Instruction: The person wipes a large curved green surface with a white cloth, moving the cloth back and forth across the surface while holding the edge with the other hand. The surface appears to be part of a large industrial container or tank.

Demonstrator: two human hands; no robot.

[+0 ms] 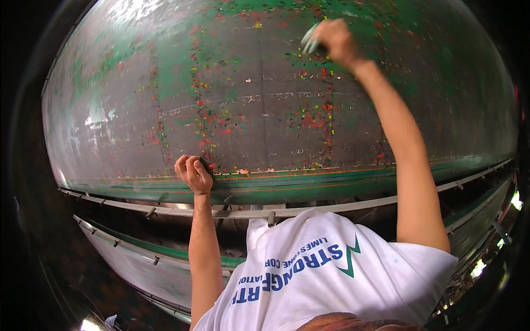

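A large printing-type table (237, 60), dark grey-brown with green patches and many red and yellow paint specks, fills the upper view. My right hand (338, 43) is raised over its far right part, smeared by motion. Its fingers are closed round a small pale grey-green object (310, 41) whose kind I cannot make out. At the near edge, left of the middle, my left hand (193, 174) rests with curled fingers. Something dark (207, 164) shows beside its fingertips, and I cannot tell what it is.
A pale metal rail (309, 209) with short pegs runs along the table's near side, close to my white shirt (309, 265). Below it at the left lies a second long surface (121, 243) with its own pegged rail. A green strip (309, 190) borders the table.
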